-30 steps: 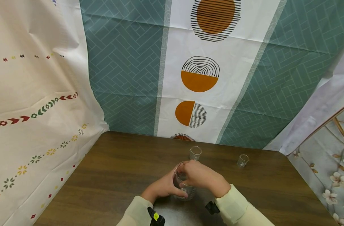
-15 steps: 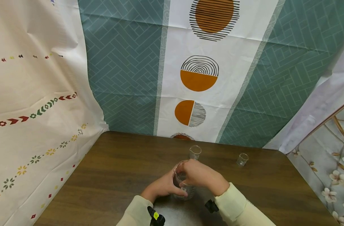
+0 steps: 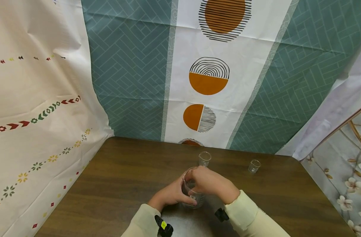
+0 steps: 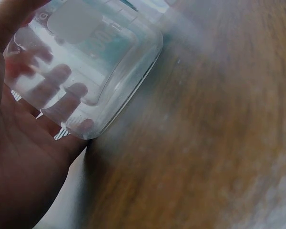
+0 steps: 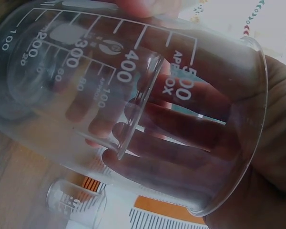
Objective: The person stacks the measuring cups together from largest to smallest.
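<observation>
A large clear glass beaker (image 3: 199, 201) with 500 marked on it stands on the table in the head view. My left hand (image 3: 172, 195) grips its outside, thumb in front and fingers wrapped behind the glass (image 4: 86, 52). Inside it sits a smaller glass beaker (image 5: 103, 86), its scale topped by 100, in the right wrist view. My right hand (image 3: 211, 183) reaches down through the large beaker's mouth, fingers (image 5: 181, 124) inside and fingertips at the small beaker's rim, holding it. The right thumb is largely hidden.
Behind the hands stands another small glass beaker (image 3: 205, 158), partly covered by the right hand. A still smaller beaker (image 3: 254, 167) stands farther right on the brown wooden table (image 3: 124, 171). Patterned cloths (image 3: 133, 65) hang along the back and sides.
Both hands and the large beaker keep their places on the table. The whole head view has shifted very slightly.
</observation>
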Demonstrator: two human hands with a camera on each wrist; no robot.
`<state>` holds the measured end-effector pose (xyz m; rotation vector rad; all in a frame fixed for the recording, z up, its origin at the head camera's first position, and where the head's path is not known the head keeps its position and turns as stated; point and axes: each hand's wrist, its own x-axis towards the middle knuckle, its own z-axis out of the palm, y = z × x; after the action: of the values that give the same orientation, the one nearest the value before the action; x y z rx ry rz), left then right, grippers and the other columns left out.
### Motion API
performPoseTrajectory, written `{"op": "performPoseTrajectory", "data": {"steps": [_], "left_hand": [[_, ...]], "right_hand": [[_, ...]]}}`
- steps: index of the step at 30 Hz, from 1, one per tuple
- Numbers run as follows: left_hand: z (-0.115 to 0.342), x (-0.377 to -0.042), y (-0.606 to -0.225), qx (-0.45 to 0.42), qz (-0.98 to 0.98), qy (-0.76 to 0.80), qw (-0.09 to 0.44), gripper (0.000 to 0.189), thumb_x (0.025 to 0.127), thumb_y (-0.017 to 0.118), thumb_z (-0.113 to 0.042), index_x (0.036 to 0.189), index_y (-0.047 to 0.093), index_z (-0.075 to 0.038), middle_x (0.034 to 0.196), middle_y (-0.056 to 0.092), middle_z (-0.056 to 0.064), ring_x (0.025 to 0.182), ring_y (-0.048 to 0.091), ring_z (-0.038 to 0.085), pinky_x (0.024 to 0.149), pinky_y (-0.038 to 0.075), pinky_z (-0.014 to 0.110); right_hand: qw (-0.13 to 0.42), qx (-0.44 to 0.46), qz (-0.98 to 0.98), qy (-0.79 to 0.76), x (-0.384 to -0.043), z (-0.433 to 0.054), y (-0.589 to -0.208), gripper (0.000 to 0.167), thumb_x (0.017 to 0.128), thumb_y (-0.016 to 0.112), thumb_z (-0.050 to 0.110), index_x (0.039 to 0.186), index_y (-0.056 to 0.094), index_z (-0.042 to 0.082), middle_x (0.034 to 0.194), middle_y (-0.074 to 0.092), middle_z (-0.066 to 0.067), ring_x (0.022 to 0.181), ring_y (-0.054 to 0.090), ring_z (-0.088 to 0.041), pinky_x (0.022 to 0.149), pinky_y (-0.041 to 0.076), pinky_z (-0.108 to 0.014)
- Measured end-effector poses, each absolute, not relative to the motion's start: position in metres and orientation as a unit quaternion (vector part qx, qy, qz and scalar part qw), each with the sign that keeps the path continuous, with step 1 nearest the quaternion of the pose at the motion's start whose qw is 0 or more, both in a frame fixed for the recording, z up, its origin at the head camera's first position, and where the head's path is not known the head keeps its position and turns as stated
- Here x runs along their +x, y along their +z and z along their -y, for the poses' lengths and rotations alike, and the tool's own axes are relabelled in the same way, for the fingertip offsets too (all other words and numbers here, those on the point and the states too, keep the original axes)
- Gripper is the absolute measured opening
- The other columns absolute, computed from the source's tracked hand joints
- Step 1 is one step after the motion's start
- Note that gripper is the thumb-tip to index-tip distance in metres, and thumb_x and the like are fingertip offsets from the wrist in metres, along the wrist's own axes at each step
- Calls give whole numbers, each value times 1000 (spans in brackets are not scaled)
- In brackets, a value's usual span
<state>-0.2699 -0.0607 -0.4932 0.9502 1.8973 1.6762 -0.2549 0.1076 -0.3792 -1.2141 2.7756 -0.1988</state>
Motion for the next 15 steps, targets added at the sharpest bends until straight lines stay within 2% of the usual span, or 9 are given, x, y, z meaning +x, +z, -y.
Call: {"op": "performPoseTrajectory", "data": {"steps": [4,15], "left_hand": [[60,-269,-492,342,-680,608,224,103,80,80,-20,154,9,-33,151,35,6,96,65,15,84,54,29],[60,-270,-494,344,-665,619,237,102,81,79,-17,153,9,-36,152,35,5,100,66,16,85,54,30]], "right_hand": [[59,-394,-914,-71,-255,-107,-379,30,73,85,22,101,74,14,94,70,7,86,63,-6,81,53,-25],[67,-376,-921,-74,-254,-106,-380,33,73,85,23,102,74,14,96,70,7,87,64,-7,81,53,-26]]}}
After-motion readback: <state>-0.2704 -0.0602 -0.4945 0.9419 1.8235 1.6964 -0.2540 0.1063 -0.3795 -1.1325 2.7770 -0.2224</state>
